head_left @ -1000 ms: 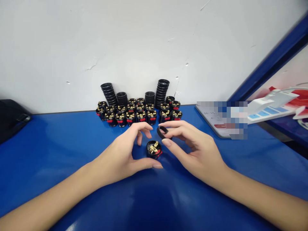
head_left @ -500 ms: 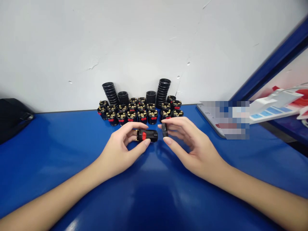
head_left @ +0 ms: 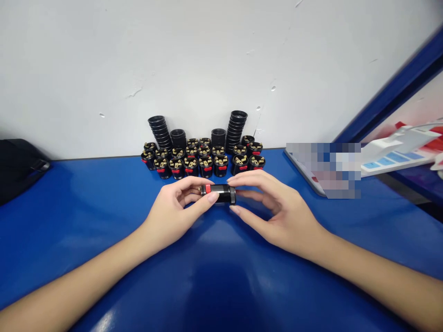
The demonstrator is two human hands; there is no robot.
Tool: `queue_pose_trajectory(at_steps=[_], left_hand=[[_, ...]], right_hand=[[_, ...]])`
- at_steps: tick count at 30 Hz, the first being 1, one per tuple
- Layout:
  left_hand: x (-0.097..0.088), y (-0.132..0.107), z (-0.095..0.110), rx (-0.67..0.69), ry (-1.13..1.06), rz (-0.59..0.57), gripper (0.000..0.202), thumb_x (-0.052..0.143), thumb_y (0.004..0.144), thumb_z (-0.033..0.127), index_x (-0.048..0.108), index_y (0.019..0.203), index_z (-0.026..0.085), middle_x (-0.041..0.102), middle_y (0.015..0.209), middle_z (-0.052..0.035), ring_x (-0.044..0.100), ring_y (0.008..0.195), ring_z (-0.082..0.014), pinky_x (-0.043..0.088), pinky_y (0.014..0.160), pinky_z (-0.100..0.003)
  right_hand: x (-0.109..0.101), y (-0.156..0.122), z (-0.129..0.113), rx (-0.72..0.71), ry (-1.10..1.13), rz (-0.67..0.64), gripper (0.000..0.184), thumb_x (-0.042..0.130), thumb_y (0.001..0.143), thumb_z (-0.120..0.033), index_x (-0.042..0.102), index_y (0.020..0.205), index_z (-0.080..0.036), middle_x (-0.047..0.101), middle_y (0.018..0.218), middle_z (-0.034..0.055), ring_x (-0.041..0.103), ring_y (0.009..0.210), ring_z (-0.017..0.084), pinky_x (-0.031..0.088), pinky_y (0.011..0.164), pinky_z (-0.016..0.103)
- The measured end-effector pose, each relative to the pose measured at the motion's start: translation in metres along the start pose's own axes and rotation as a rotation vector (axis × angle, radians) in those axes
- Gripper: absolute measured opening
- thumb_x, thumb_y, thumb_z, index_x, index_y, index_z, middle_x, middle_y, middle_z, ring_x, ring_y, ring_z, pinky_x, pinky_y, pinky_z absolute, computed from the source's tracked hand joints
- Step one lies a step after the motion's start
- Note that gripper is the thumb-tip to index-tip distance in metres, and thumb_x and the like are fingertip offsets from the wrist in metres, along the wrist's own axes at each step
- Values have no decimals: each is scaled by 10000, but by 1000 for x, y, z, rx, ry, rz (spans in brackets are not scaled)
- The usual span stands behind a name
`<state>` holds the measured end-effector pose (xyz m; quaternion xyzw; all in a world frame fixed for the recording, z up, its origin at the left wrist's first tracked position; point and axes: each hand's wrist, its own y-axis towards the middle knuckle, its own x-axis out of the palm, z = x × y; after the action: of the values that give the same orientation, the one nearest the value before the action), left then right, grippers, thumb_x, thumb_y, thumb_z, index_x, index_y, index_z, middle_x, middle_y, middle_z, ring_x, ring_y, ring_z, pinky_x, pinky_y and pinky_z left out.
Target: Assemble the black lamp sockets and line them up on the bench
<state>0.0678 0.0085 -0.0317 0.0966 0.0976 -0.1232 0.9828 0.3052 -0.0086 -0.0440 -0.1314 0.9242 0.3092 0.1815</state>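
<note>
My left hand (head_left: 173,203) is closed around a black plug body (head_left: 221,194), which lies sideways with its red latch showing near the left end. Brass terminals at that end are partly behind my fingers. A ribbed black ring (head_left: 232,195) sits against the body's right end. My right hand (head_left: 282,203) has its thumb below this ring and a fingertip above it, the other fingers curled behind. Whether the ring is threaded on cannot be told.
Several black plug bodies (head_left: 206,167) with red latches and brass terminals stand in rows behind my hands. Ribbed stacks of black rings (head_left: 237,131) rise behind them by the wall. At right lies a phone-like device (head_left: 304,173), partly blurred out; a black bag (head_left: 20,170) is at left.
The ring in my right hand has moved left and now meets the plug body's end; a gap was between them before. The plug body has turned slightly in my left hand.
</note>
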Motion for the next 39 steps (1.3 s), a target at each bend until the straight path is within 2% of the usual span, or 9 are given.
queue_pose_trajectory(at_steps=[8,14,23,27,29,33,35,39], left_hand=[[1,0,1,-52,-37,-4,332,872,850,422,812,1033,151,735,802,-12,668,720,-106,582,708,-181],[1,-1,2,-100,-70,-19,383,950,748,417,826,1001,157,760,812,-14,676,728,-112,556,676,-168],[1,0,4,-70,-22,-42,276,852,864,420,814,927,154,771,732,-20,686,616,-117,566,592,-194],[-1,0,0,-88,-79,-97,339,863,861,388,787,1070,133,755,674,-17,720,598,-138,619,608,-222],[-2,-1,-4,-83,-108,-109,404,897,822,343,770,1142,132,782,726,-30,755,640,-156,652,643,-242],[-2,-2,-9,-5,-113,-59,420,961,726,268,803,1098,154,841,1045,-84,816,856,-194,702,819,-289],[-3,-2,-8,40,-100,-39,424,971,715,270,825,1098,165,839,1123,-84,821,952,-219,704,889,-311],[-4,0,-5,159,13,8,225,851,886,328,863,1064,191,850,1088,-77,817,996,-231,705,885,-306]], right_hand=[[-1,-1,4,-73,21,18,373,748,934,-64,706,1240,-273,663,1288,63,684,1259,202,641,1103,346],[-1,-1,4,-97,11,10,387,749,917,-41,722,1219,-281,678,1277,60,707,1223,208,650,1083,359],[0,-2,4,-77,31,-8,380,761,923,-47,729,1225,-276,665,1272,57,723,1187,184,656,1074,323],[-1,-2,4,-28,102,-12,368,783,921,-71,748,1217,-286,665,1271,52,730,1182,194,678,1051,338],[-1,-3,5,-1,139,-7,374,792,916,-77,759,1219,-295,667,1279,46,736,1181,202,685,1051,357],[1,-2,5,66,199,17,369,821,900,-103,774,1215,-289,676,1261,39,759,1149,204,701,1026,362],[2,-2,5,104,232,37,360,836,891,-120,778,1210,-276,688,1234,39,767,1128,201,712,999,349],[2,0,5,149,276,42,351,846,883,-136,785,1206,-258,711,1204,43,775,1106,204,718,982,352]])
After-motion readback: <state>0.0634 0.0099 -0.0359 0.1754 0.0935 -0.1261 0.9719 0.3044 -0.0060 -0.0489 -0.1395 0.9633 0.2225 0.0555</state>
